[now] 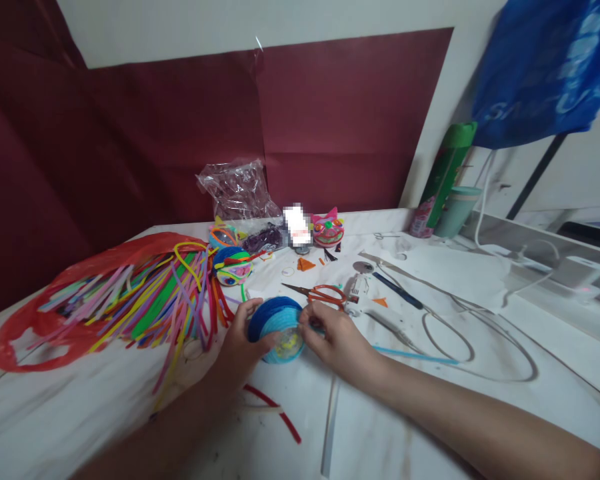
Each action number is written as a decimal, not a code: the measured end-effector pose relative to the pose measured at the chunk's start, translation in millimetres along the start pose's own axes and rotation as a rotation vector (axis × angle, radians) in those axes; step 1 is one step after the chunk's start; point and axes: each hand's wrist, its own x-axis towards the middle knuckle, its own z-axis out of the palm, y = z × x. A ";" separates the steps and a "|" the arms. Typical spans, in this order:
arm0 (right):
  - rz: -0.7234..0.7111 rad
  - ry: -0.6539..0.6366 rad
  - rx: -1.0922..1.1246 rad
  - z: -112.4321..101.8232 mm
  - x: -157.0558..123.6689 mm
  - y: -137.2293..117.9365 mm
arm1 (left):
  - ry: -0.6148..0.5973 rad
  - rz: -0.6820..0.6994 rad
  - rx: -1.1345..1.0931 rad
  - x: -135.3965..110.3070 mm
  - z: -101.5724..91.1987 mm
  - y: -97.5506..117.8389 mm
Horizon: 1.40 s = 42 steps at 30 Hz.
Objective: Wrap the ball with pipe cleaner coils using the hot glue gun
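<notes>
Table point(380, 427): smooth and white, it is spreading beneath the fingers of both hands, grey marbled streaks running across it.
Backdrop point(350, 120): a dark-red sheet, creased down its middle, is standing beyond the fingers.
Red bag point(145, 247): thin, crumpled plastic is lying to the left of the fingers, its handle forming a loop.
Strips point(153, 310): many long, narrow, multicoloured lengths are fanning out over the red bag, left of the fingers.
Clear wrapper point(235, 187): shiny, transparent film is bunching up beyond the fingers, in front of the backdrop.
Left hand point(241, 339): its fingers are curling round the left side of a blue ball point(274, 323), the thumb lying across the front.
Right hand point(336, 340): its fingers are pressing together at the ball's right edge; what they are pinching I cannot tell.
Scissors point(320, 293): dark pointed blades and orange looped handles are resting on the table, just beyond the right fingers.
Blue ball: it is sitting between the left and right fingers, ridged dark- and light-blue bands curving round a clear, yellowish patch.
Orange scrap point(305, 265): a flat, roughly triangular piece is lying farther beyond the fingers.
</notes>
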 end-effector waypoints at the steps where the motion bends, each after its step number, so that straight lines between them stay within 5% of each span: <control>1: -0.002 -0.006 0.008 -0.8 0.4 -0.4 | -0.006 -0.004 -0.014 -0.1 -0.1 0.1; 17: 0.113 -0.031 0.030 -0.4 0.8 -2.8 | -0.006 0.094 -0.007 -0.7 -0.2 -9.0; 30: 0.162 -0.067 -0.007 -2.5 3.2 3.6 | -0.054 0.026 -0.029 -0.1 0.2 -6.2; 42: 0.075 -0.079 -0.104 1.7 -4.1 -10.3 | -0.030 0.064 0.155 1.9 -3.5 -2.7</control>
